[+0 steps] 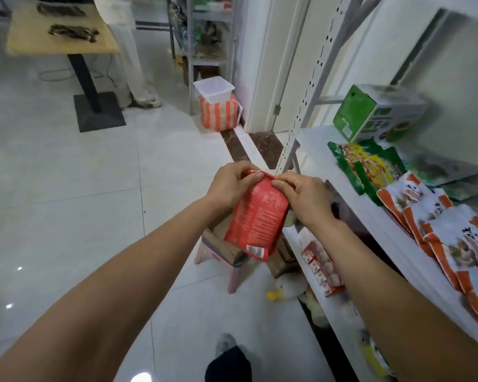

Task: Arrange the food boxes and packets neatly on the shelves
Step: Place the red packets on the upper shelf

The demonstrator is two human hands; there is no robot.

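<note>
A red food packet hangs in the air in front of me, its printed back facing me. My left hand pinches its top left corner and my right hand pinches its top right corner. The white shelf stands to the right. On it sit a green and white box, a green and yellow packet and several orange and white packets overlapping in a row. The lower shelf holds small red and white boxes.
Under the packet an open cardboard box sits on a pink stool. A white duck toy lies on the floor by the shelf. A striped bag with a white bin, a wooden table and a standing person are farther back.
</note>
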